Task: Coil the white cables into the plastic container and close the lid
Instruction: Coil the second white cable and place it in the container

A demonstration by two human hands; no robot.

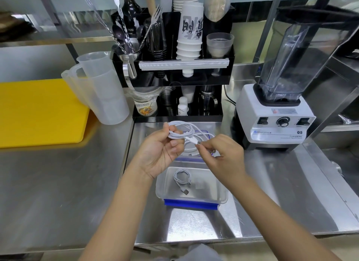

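Head view, looking down at a steel counter (58, 192). Left hand (161, 154) curled around a loose bundle of white cable (180, 130) at frame centre, thumb pressing the loops. Right hand (223, 154) just beside it, fingertips pinching the plug end (197, 142) of that same cable. So both hands closed on one cable, none spread.

Key relation: clear plastic container (219, 187) sits right below the hands in the picture, lower centre, open, blue clip (190, 204) along its near edge. Bundle hangs above the far side of it, loops stretched roughly left to right between the two hands. Left hand carries the bulk, so probably the one to lower it in; right hand only needs to tuck the tail. Straight drop toward the bottom of the frame, judging by this.

Already in the container: a second, smaller coiled cable (182, 177) with its plug (185, 191) lying toward the near wall.

Hard to make out: lid (202, 132), likely the clear blue-edged sheet behind the hands, mostly covered by cable and fingers. Can't tell how many loops are wound, or whether more cable lies on that lid. Blender (275, 122) at right, yellow board (38, 113) at left, both well apart from the action.
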